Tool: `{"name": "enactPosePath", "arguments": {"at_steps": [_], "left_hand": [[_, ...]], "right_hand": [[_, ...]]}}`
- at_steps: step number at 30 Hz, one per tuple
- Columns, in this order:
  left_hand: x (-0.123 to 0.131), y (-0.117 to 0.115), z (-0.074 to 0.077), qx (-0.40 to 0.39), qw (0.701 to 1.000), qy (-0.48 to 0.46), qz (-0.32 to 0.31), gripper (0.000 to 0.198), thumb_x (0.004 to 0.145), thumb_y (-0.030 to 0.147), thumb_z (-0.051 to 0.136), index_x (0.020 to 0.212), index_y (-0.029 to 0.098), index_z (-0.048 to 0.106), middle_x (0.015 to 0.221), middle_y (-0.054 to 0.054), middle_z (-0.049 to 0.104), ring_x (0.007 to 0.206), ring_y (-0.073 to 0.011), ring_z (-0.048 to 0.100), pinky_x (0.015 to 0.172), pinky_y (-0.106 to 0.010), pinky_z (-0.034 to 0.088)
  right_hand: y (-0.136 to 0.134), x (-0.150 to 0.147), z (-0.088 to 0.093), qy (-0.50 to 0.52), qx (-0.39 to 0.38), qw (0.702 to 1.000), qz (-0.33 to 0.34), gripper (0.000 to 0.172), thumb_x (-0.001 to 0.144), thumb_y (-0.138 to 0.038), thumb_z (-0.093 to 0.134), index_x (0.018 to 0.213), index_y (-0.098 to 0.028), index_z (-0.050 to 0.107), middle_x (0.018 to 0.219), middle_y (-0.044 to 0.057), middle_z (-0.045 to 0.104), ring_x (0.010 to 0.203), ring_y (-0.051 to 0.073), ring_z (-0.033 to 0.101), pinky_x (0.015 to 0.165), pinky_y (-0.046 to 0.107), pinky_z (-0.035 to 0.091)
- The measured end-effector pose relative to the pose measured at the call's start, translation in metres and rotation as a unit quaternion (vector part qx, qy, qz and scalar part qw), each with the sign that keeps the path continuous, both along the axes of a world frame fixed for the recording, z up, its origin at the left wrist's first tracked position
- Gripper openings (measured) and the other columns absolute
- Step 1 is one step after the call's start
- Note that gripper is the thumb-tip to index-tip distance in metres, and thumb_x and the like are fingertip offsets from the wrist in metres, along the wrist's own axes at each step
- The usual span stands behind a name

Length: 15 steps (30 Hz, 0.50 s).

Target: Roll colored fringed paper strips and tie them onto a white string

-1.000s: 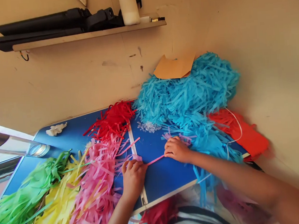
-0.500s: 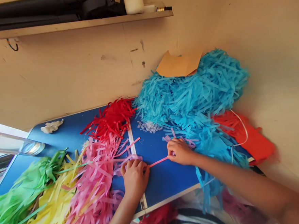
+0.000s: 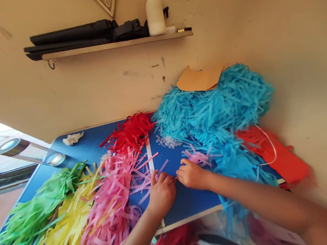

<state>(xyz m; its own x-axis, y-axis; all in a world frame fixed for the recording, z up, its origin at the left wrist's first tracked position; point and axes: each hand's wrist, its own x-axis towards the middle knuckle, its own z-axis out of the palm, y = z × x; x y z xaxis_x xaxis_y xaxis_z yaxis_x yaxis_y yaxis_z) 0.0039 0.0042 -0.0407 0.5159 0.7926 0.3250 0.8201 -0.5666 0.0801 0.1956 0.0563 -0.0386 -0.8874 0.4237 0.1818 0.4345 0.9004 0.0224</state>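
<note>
My left hand is over the middle of the blue table, its fingers curled beside loose lilac strips. Close to its fingertips is my right hand, closed, with its fingers pinched together. What either hand grips is hidden behind the fingers. A small bunch of lilac strips lies just above my right hand. Pink fringed paper is to the left of my left hand, with red fringe above it. A big heap of blue fringe stands behind my right hand.
Yellow fringe and green fringe cover the table's left part. A clear bottle, crumpled white tissue and small clear beads are there too. Orange-red paper lies right, brown paper on the blue heap. A shelf hangs above.
My hands have come together; the pink strip stretched between them before is now out of sight. The camera view has shifted, showing more of the shelf and bottle.
</note>
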Motion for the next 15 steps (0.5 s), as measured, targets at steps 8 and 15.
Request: {"name": "enactPosePath", "arguments": {"at_steps": [8, 15], "left_hand": [[-0.001, -0.002, 0.012, 0.076, 0.995, -0.067, 0.017, 0.020, 0.092, 0.013, 0.053, 0.084, 0.023, 0.068, 0.078, 0.003, 0.073, 0.071, -0.0147, 0.064, 0.104, -0.046, 0.032], [-0.023, -0.036, 0.099, 0.153, 0.968, -0.165, -0.115, 0.022, 0.093, 0.009, 0.052, 0.106, 0.021, 0.066, 0.088, 0.001, 0.077, 0.080, -0.0122, 0.069, 0.113, -0.043, 0.026]], "right_hand": [[-0.010, -0.007, 0.025, 0.063, -0.060, 0.993, -0.081, 0.024, 0.094, -0.017, 0.050, 0.079, -0.015, 0.069, 0.079, 0.006, 0.071, 0.071, 0.016, 0.060, 0.078, 0.036, 0.035], [-0.029, -0.002, 0.113, 0.232, -0.705, 0.665, -0.077, 0.038, 0.083, -0.052, 0.063, 0.075, -0.016, 0.072, 0.072, 0.001, 0.071, 0.070, 0.016, 0.063, 0.071, 0.029, 0.046]]}}
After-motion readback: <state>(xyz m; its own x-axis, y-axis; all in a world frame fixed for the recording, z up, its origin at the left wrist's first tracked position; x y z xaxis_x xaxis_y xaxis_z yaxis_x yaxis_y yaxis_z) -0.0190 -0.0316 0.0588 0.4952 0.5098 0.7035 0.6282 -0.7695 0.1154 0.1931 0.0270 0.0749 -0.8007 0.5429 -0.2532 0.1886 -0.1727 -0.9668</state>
